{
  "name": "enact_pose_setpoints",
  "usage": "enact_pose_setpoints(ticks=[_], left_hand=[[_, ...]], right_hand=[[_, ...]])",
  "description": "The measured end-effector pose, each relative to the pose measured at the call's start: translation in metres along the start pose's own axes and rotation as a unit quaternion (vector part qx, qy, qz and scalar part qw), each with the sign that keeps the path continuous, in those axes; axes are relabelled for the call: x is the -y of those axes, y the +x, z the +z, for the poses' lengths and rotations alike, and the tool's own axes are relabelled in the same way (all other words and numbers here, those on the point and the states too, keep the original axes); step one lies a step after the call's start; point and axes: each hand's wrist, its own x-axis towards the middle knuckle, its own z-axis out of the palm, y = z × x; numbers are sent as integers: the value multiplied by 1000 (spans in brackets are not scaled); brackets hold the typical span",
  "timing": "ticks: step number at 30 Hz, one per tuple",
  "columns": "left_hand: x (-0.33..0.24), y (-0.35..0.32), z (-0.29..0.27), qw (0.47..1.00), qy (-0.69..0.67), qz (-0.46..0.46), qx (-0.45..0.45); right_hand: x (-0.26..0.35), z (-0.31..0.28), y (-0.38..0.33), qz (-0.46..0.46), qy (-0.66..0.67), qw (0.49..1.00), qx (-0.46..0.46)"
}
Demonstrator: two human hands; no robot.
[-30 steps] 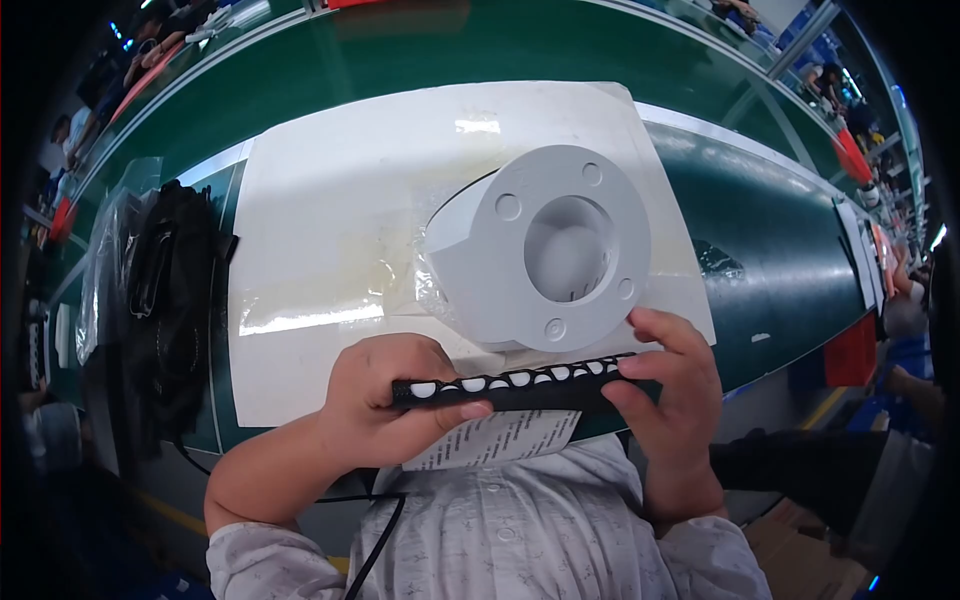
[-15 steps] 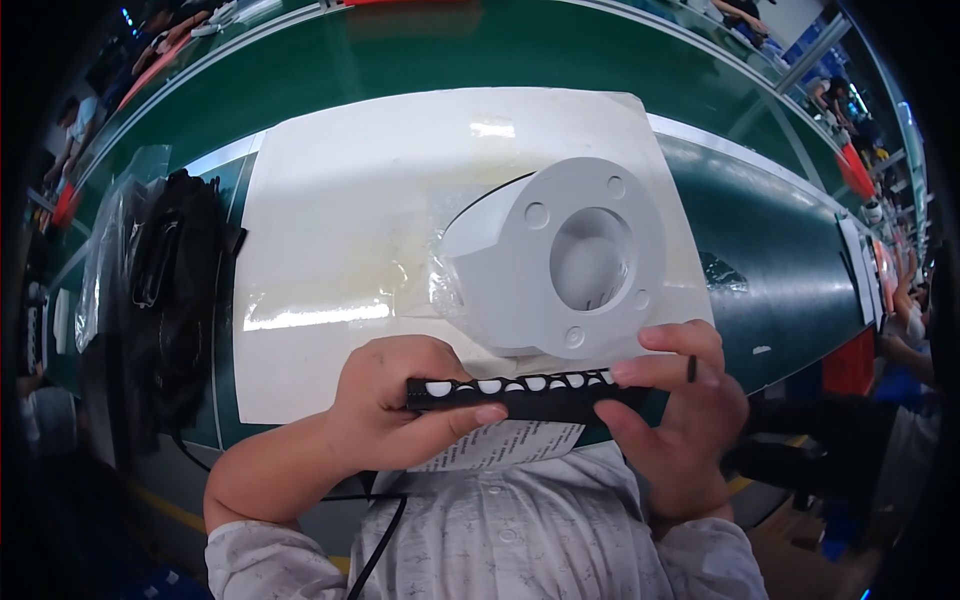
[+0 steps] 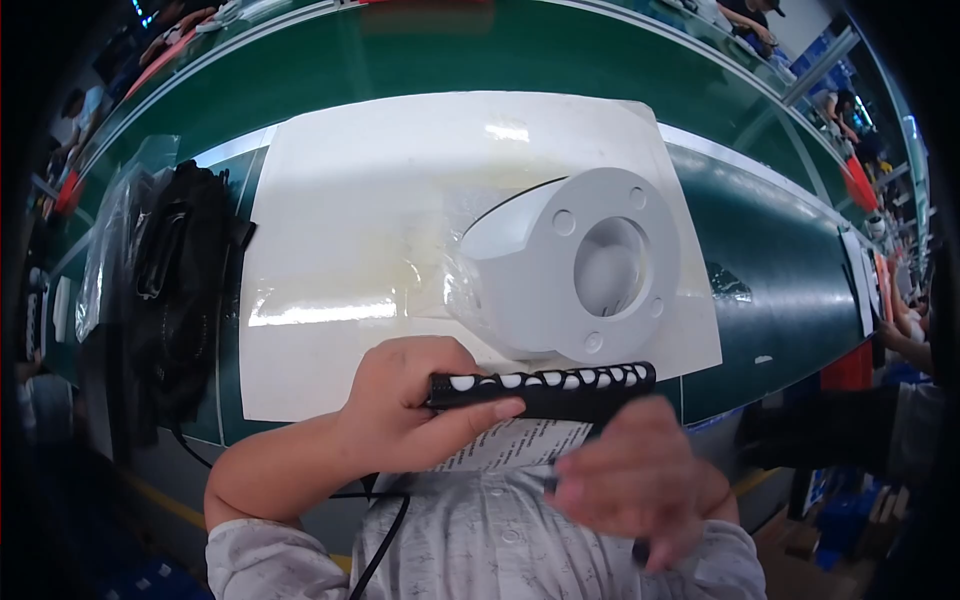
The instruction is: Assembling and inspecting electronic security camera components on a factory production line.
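Observation:
My left hand (image 3: 415, 405) is closed round the left end of a black sheet (image 3: 560, 400), thumb on the near side. A row of white rounded spots runs along the sheet's upper edge. Printed white paper (image 3: 515, 445) hangs below it. My right hand (image 3: 635, 485) is beside the sheet's near right side, its fingers smeared by motion. Small dark bits show at its fingertips; I cannot make out what they are. Just beyond the sheet lies a white rounded housing (image 3: 510, 290), its ring-shaped base toward me, with a large round opening and several small round recesses.
The housing rests on a large pale board (image 3: 340, 210) over a green worktop (image 3: 790, 250). At the left lie a black fabric bundle (image 3: 185, 270) and clear plastic bags (image 3: 115, 250). A black cable (image 3: 385, 545) runs past my shirt. Other people are at work farther off.
My right hand has left the sheet's right end and moved down toward my body. The sheet's right end has come free and its left end stays in my left hand. The view has shifted slightly.

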Motion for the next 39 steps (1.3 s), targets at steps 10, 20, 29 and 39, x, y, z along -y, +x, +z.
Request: enact_pose_setpoints(ticks=[10,20,29,39], left_hand=[[2,0,0,1000,-1,-4,6],[-2,1,-6,998,2,-20,60],[-2,3,-4,999,8,-13,32],[-1,3,-5,998,24,-8,55]], right_hand=[[-57,-39,39,227,114,947,-199],[-72,-42,59,309,126,931,-147],[-75,-42,45,103,-74,991,-53],[-40,-50,52,119,-269,947,126]])
